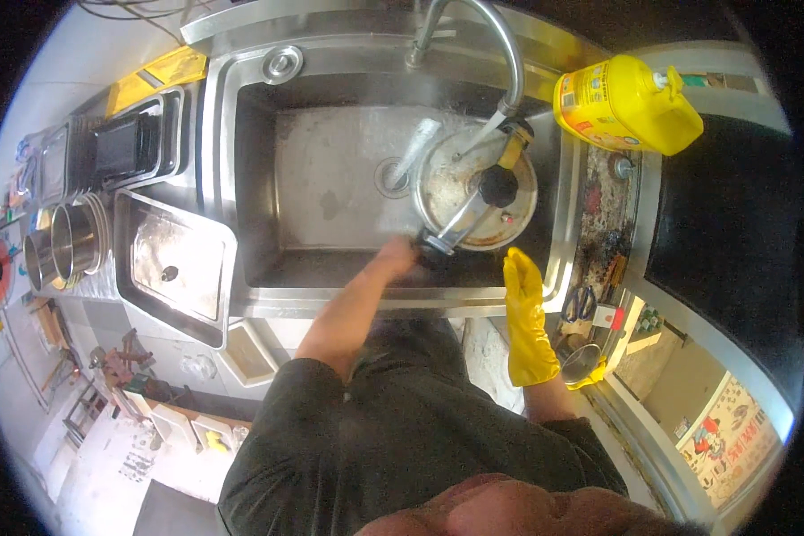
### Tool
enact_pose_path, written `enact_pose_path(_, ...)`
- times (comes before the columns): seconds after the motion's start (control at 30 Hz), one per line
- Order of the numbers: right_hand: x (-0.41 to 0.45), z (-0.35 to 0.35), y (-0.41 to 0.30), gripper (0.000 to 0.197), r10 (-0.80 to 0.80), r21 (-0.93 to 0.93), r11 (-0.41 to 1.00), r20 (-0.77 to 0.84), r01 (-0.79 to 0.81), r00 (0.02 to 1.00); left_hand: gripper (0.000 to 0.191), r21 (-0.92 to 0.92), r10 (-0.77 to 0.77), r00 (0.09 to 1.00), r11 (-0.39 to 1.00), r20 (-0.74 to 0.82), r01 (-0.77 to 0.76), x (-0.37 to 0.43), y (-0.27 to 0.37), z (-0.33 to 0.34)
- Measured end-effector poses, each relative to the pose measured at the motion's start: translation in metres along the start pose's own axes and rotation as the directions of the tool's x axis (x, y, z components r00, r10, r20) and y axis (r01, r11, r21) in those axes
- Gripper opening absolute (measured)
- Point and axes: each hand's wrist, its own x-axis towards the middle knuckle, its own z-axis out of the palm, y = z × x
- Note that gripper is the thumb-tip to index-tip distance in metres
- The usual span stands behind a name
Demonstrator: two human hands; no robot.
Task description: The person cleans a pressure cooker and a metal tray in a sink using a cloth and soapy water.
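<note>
A round metal pressure cooker (442, 181) with a lid, a black knob and black side handles stands in the right part of a steel sink (295, 181). The curved tap (519, 67) ends over the lid, and water falls on it. My left hand (400, 258), bare and blurred, is at the cooker's near black handle (434, 242); its fingers are partly hidden, so its grip does not show. My right hand (524, 275), in a yellow rubber glove, is by the sink's front rim, just below the cooker. Its fingers are bunched together with nothing seen in them.
A yellow pump jug (603, 104) stands at the back right. Metal trays (174, 268), steel pots (70, 241) and stacked dark trays (124, 147) are left of the sink. Scissors (579, 305) and a strainer (579, 363) lie on the right ledge. A drain strainer (283, 63) sits at the back left corner.
</note>
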Motion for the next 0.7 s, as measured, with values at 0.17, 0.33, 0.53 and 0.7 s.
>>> enact_pose_path(0.17,0.056,-0.040,0.029,0.036,0.158,-0.091,0.982,-0.064,-0.164,0.985,0.032,-0.229,-0.225,0.973,0.951,-0.051,0.208,-0.026,0.010,-0.094)
enact_pose_path(0.33,0.144,-0.030,0.031,0.063,0.206,0.087,0.972,0.124,-0.217,0.971,0.031,-0.039,-0.120,0.936,0.993,-0.332,0.114,0.011,-0.026,-0.164)
enact_pose_path(0.53,0.174,0.031,0.030,0.071,0.577,0.331,0.631,0.404,-0.702,0.710,0.028,0.098,0.024,0.920,0.995,-0.390,0.016,0.062,-0.037,-0.237)
enact_pose_path(0.7,0.174,0.085,0.076,0.061,0.525,0.654,0.387,0.423,-0.650,0.739,0.027,0.540,0.191,0.907,0.841,-0.374,0.045,0.093,-0.040,-0.280)
